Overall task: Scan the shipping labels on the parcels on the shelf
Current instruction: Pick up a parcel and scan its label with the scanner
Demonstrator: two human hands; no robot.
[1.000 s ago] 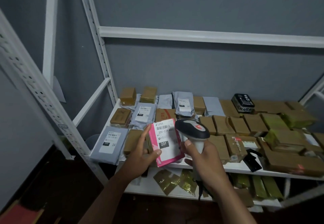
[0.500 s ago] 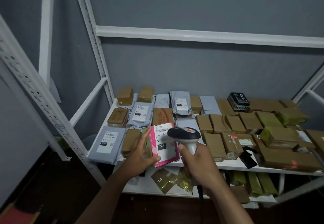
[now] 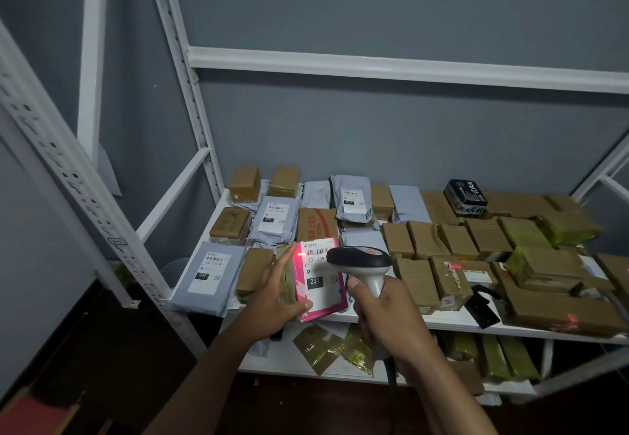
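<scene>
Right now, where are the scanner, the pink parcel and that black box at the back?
scanner (image 3: 359, 259), head view, on its dark head.
pink parcel (image 3: 318, 285), head view, on its white label.
black box (image 3: 465, 196), head view, on its top face.

Head cam, single view, looks fwd/down, close on shelf (image 3: 442, 324) front edge.

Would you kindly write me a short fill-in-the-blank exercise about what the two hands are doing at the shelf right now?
1. The left hand holds up a parcel whose wrapper is ____.
2. The right hand grips a handheld barcode ____ aimed at that parcel's label.
3. The large number printed white on black on that label is ____.
4. A glowing spot of ____ light shows near the label's top left corner.

Missing words: pink; scanner; 231; red
</scene>
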